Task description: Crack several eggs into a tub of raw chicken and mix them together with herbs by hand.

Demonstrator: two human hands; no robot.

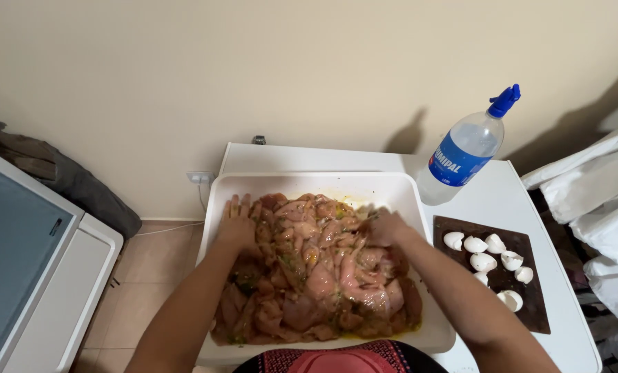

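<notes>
A large white rectangular tub (309, 182) on a white table holds a heap of raw, seasoned chicken pieces (323, 276). My left hand (238, 222) lies flat on the left side of the heap, fingers spread, next to the tub's left wall. My right hand (383, 226) is on the upper right of the heap, fingers curled into the meat and blurred with motion; whether it grips a piece I cannot tell.
A dark brown board (523, 311) to the right carries several empty white eggshell halves (483, 261). A clear plastic bottle with a blue cap and label (464, 155) stands behind it. A white appliance (40, 276) sits at left; white bags (599, 200) at right.
</notes>
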